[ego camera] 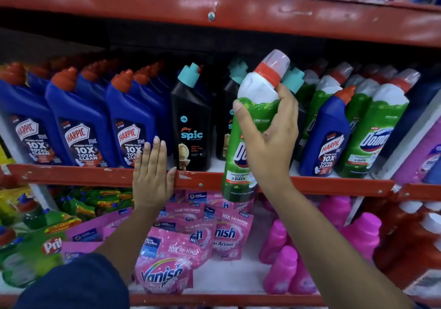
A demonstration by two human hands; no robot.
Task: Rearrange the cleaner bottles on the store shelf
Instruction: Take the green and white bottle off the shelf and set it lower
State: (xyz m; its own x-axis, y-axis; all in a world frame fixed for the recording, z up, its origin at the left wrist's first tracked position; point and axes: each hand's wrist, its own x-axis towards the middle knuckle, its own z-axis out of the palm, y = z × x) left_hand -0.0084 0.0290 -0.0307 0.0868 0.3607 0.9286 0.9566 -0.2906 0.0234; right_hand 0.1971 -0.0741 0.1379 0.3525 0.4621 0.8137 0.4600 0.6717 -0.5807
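My right hand grips a green and white Domestos bottle with a red collar and clear cap, held in front of the middle shelf, tilted slightly right. Behind it stand black Spic bottles with teal caps. Blue Harpic bottles with red caps fill the shelf's left part. To the right stand more green Domestos bottles, with one blue Harpic bottle among them. My left hand lies flat, fingers together, against the red shelf edge just left of the Spic bottle, holding nothing.
The shelf below holds pink Vanish pouches, pink bottles, green Pril bottles at left and red bottles at right. A red shelf above carries more Harpic bottles. Purple packs lean at far right.
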